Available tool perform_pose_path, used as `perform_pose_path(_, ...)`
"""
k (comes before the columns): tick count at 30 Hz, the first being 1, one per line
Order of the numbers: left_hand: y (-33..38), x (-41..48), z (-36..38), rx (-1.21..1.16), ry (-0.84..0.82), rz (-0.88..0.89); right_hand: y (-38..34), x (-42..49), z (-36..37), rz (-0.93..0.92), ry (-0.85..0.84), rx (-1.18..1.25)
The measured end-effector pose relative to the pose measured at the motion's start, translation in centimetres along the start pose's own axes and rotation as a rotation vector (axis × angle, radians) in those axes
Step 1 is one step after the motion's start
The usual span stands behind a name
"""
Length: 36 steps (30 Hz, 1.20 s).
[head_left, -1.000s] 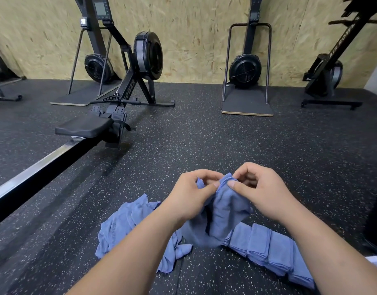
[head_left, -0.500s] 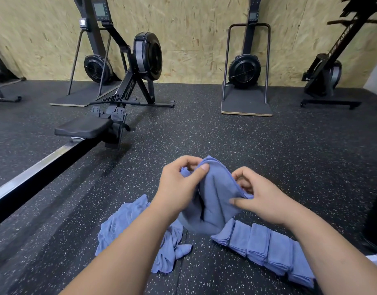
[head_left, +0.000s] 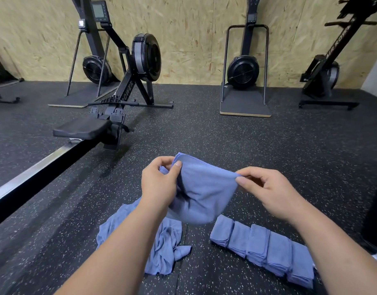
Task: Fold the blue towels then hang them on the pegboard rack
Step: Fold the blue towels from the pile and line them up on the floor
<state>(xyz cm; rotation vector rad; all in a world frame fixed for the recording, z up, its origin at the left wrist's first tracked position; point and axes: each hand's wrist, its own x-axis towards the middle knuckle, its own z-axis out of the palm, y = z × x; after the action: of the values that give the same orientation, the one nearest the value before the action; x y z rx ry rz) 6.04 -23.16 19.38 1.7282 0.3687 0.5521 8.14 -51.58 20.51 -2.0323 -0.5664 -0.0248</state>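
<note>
The folding step was in hand, and nothing had yet gone to the pegboard rack, which was not in view. The left hand [head_left: 160, 184] pinched one upper corner of a blue towel [head_left: 204, 192] between thumb and forefinger, the other fingers curled behind the cloth. The right hand [head_left: 268, 192] pinched the opposite corner the same way, its remaining fingers loosely bent. The top hem ran between the two pinches, sloping down toward the right fingers. The cloth sagged below them in a loose pouch, clear of the floor [head_left: 226, 141]. Under the left fingers and forearm lay a crumpled pile [head_left: 162, 248] of unfolded towels. Below the right fingers, a row [head_left: 264, 250] of folded towels lay overlapping on the floor. Judging by that, the task looked partly done: several were folded, one was being opened out, and some were left in the pile. The next move probably called for drawing the two pinches apart until the hem was taut and level. The corners could then be brought together for a first fold. The cloth looked thin and limp, so a loose pinch could have let a corner slip.
</note>
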Motion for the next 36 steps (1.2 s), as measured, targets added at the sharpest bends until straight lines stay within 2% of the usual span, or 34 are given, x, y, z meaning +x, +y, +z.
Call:
perform_pose_path(3, 0.0, 0.0, -0.3, 0.081, -0.008, 0.058, 0.0, -0.3, 0.2, 0.027, -0.186, -0.153)
perform_pose_path(5, -0.1, -0.2, -0.3, 0.12, -0.059, 0.083, 0.2, -0.5, 0.5, 0.061, -0.218, -0.24)
perform_pose_path(10, 0.1, -0.6, 0.2, 0.127, -0.166, 0.133, 1.2, -0.2, 0.4, 0.201, -0.044, -0.41)
perform_pose_path(13, 0.4, -1.0, 0.4, 0.104, -0.216, 0.182, 1.3, 0.1, 0.4, 0.274, 0.107, -0.424)
perform_pose_path(15, 0.6, -1.3, 0.5, 0.108, -0.241, 0.2, 1.2, 0.1, 0.5, 0.289, 0.145, -0.42)
perform_pose_path(18, 0.6, -1.8, 0.9, 0.151, -0.29, 0.212, 0.5, 0.0, 1.1, 0.173, 0.128, -0.366)
perform_pose_path(21, 0.6, -2.6, 1.3, 0.193, -0.35, 0.235, -1.1, 0.2, 2.4, 0.037, 0.039, -0.177)
perform_pose_path(23, 0.7, -3.1, 1.6, 0.204, -0.383, 0.253, -1.6, 0.3, 3.2, 0.01, -0.024, -0.105)
perform_pose_path(25, 0.8, -3.3, 1.8, 0.197, -0.424, 0.268, -1.8, 0.2, 3.7, -0.009, -0.016, -0.12)
perform_pose_path(30, 0.4, -3.4, 1.9, 0.211, -0.451, 0.292, -1.3, 0.3, 4.0, 0.04, 0.089, -0.055)
perform_pose_path(33, 0.0, -2.3, 1.5, 0.235, -0.322, 0.281, -0.3, 0.7, 3.1, 0.128, 0.218, -0.04)
perform_pose_path(36, -0.1, -0.9, 0.3, 0.178, -0.203, 0.132, 1.2, 0.8, 1.3, 0.221, 0.464, -0.022)
